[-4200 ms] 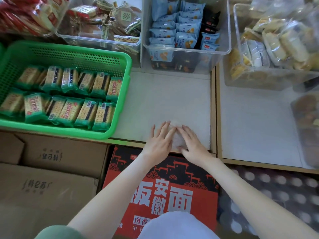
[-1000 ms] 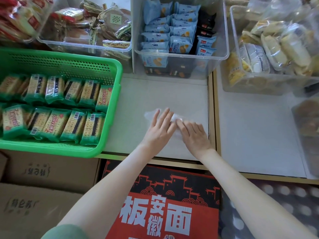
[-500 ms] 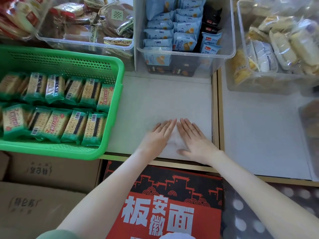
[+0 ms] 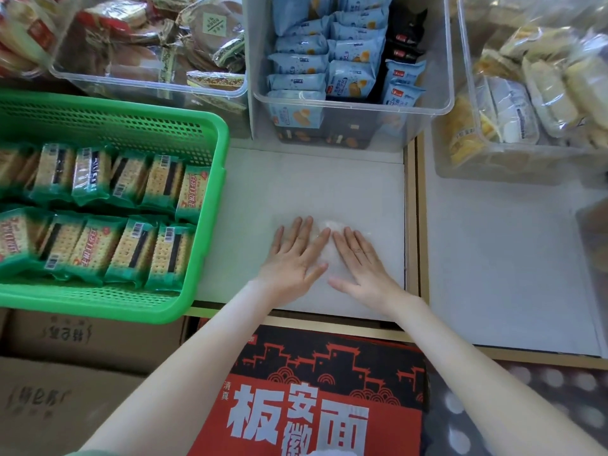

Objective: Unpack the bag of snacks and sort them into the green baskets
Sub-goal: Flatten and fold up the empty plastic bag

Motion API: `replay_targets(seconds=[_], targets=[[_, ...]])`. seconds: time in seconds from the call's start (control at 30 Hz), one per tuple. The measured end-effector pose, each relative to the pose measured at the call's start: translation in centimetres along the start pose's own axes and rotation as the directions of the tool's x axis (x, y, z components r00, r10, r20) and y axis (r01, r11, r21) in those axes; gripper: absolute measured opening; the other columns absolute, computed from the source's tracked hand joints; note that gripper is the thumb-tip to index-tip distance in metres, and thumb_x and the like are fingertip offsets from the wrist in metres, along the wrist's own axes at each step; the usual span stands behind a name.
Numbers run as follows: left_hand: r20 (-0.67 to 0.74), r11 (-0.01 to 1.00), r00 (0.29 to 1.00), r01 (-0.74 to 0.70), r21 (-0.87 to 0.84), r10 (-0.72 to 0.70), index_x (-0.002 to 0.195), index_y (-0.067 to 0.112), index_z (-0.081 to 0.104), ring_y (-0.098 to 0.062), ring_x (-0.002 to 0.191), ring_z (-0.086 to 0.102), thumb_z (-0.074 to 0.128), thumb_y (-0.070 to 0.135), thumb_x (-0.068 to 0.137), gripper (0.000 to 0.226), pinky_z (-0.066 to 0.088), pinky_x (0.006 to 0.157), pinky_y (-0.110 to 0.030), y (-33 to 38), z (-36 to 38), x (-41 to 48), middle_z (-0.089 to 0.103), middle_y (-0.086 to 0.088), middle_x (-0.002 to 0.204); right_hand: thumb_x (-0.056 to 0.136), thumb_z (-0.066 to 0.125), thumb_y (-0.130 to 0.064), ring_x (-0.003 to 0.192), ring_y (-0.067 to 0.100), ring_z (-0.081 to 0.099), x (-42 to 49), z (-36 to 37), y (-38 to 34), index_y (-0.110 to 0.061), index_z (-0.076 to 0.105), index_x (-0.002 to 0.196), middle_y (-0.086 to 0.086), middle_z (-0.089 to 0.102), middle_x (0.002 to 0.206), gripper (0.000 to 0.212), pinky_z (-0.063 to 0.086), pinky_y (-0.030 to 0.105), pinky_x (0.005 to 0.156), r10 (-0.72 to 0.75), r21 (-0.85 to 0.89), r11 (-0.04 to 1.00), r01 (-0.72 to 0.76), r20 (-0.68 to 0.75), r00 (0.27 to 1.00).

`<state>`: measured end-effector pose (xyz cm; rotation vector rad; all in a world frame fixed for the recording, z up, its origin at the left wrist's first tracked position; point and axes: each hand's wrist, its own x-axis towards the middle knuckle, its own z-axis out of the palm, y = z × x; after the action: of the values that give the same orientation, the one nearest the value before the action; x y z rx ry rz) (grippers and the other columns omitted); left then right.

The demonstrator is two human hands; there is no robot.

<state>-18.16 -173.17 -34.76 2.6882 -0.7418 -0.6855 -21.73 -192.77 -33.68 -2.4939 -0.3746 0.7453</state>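
A clear, flattened plastic bag (image 4: 326,229) lies on the white shelf (image 4: 296,182). My left hand (image 4: 294,258) and my right hand (image 4: 362,261) press flat on it side by side, fingers straight. To the left stands a green basket (image 4: 210,199) holding two rows of green-wrapped cracker packs (image 4: 131,222). Most of the bag is hidden under my palms.
Clear bins stand at the back: round cakes (image 4: 164,44), blue snack packs (image 4: 332,57), yellow pastries (image 4: 526,93). A wooden divider (image 4: 413,225) splits the shelf. Below are brown cartons (image 4: 82,340) and a red and black box (image 4: 312,399).
Both hands slid over the bag, forward and back, flattening it. The crumpled part seen a second ago now lies smooth under my palms. The view has shifted slightly.
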Motion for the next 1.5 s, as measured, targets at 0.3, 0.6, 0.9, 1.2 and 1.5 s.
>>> replay_targets(seconds=[0.3,0.6,0.9,1.2,1.5], targets=[[-0.146,0.977,0.973,0.161,-0.143,-0.181,0.153,0.013,0.022,-0.044,0.144,0.014,0.036,0.042,0.097,0.065,0.013,0.116,-0.051,2.0,0.9,0.5,0.016,-0.026,0.156,0.099,0.042,-0.042,0.142,0.013,-0.022,1.3,1.8,-0.8,-0.031,-0.038,0.131,0.002,-0.03,0.154,0.087,-0.009,0.033,0.116,0.194,-0.007,0.981,-0.196,-0.126,0.973],[-0.195,0.807,0.83,0.406,-0.429,-0.522,0.141,-0.001,0.039,-0.043,0.129,0.035,0.042,0.052,0.093,0.072,0.027,0.11,-0.047,6.6,-0.7,-0.5,0.037,-0.028,0.143,0.096,0.055,-0.018,0.146,0.018,0.002,-0.2,1.7,-2.8,-0.016,0.003,0.153,0.001,0.009,0.159,0.077,0.004,0.028,0.117,0.224,0.368,0.922,-0.124,-0.243,0.944],[-0.114,0.893,0.962,0.18,-0.413,-0.247,0.142,0.0,0.033,-0.031,0.133,0.032,0.073,0.031,0.083,0.078,0.021,0.106,-0.027,4.8,-0.9,-1.2,0.035,-0.017,0.145,0.089,0.066,-0.023,0.125,0.019,0.04,-1.6,-1.8,-0.7,-0.021,0.034,0.146,0.001,0.038,0.141,0.065,0.038,0.032,0.103,0.424,0.502,0.799,-0.332,-0.078,0.902],[0.022,0.58,0.978,0.141,-0.802,-0.208,0.135,0.02,0.04,-0.011,0.109,0.056,0.083,0.033,0.074,0.075,0.049,0.09,-0.025,5.2,-2.9,-3.3,0.057,0.007,0.121,0.087,0.065,-0.003,0.106,0.02,0.062,-2.3,-2.6,-2.8,-0.019,0.063,0.108,0.0,0.063,0.114,0.026,0.053,0.029,0.087,0.36,0.909,0.412,-0.064,-0.097,0.928],[0.122,0.393,0.963,0.211,-0.895,-0.239,0.12,0.013,0.029,-0.012,0.089,0.058,0.077,0.009,0.078,0.064,0.054,0.076,-0.03,5.2,-4.6,-2.9,0.049,-0.006,0.111,0.088,0.067,-0.021,0.099,0.01,0.066,-2.7,-3.8,-3.0,-0.024,0.065,0.108,-0.008,0.072,0.102,0.021,0.051,0.019,0.077,0.258,0.876,0.47,-0.114,-0.013,0.966]])
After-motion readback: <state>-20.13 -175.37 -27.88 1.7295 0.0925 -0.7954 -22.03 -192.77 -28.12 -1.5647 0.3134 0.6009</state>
